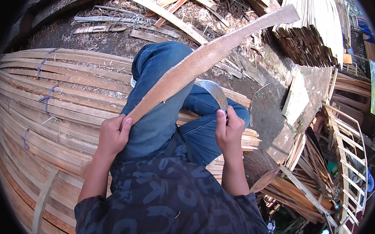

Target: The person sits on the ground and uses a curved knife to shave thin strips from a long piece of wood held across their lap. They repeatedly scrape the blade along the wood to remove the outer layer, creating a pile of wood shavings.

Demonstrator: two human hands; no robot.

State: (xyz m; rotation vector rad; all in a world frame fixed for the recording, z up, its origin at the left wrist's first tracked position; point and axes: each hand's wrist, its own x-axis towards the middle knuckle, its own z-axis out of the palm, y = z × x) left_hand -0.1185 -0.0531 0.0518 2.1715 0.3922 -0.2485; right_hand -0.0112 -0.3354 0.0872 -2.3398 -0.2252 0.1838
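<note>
My left hand (115,135) is closed on the lower end of a long, slightly curved wooden board (193,65). The board slants up to the right across my raised knee, its far end over the ground near a stack of slats. In my right hand (230,129) is a sickle (213,92), the fingers wrapped round its handle, which they mostly hide. Its curved metal blade points up and to the left, below the board and apart from it in this view. My jeans-clad legs (157,110) lie beneath both.
Under and left of me lie long bundles of wooden strips (47,103), tied with blue cords. Scrap pieces and shavings (148,21) cover the ground ahead. A tall stack of thin slats (310,26) stands at far right, with a ladder-like wooden frame (347,163) nearer on the right.
</note>
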